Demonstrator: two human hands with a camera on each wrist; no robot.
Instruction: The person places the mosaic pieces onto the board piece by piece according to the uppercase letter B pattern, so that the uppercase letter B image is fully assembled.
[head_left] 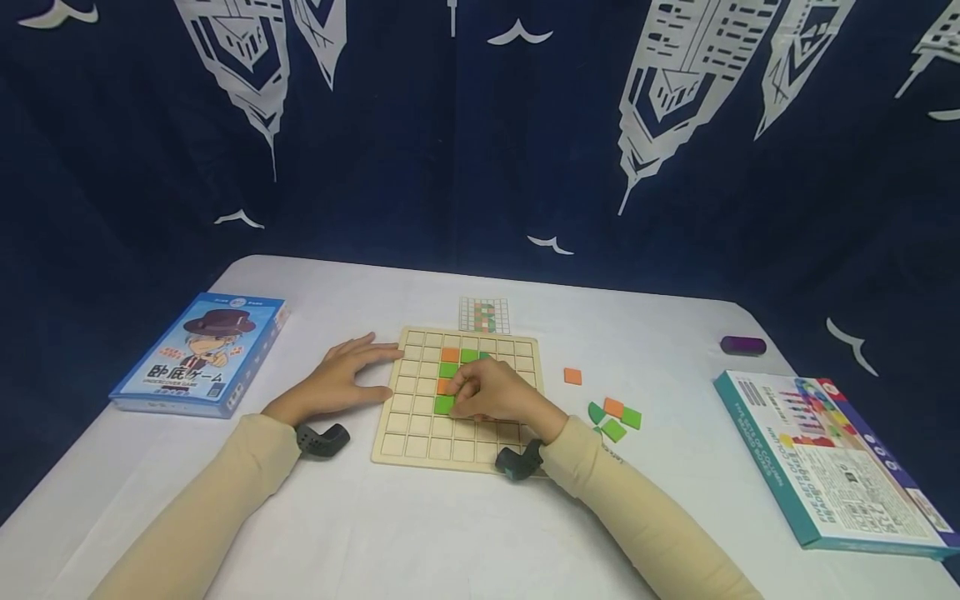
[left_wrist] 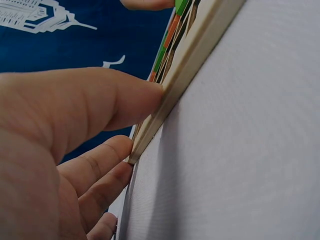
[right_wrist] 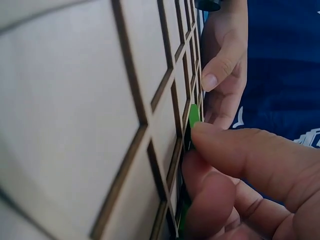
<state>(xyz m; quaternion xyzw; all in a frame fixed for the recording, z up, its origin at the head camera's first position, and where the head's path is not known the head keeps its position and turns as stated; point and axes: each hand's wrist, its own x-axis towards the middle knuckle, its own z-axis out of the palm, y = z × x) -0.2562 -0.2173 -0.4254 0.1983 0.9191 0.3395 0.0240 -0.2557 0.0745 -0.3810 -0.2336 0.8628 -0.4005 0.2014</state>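
Observation:
A wooden grid board lies flat, holding a column of orange and green square tiles and more green ones at its top. My left hand has its fingers spread, thumb and fingertips against the board's left edge. Over the middle of the board, my right hand has curled fingers, with thumb and index at a green square tile, the lowest in the column. The right wrist view has the thumb of my right hand on that green tile, pinching it; the other fingers partly hide the board there.
Behind the board lies a small pattern card. Loose pieces, including an orange tile and a green tile, lie right of it. A blue box is left, a white-and-teal box right, near a purple object.

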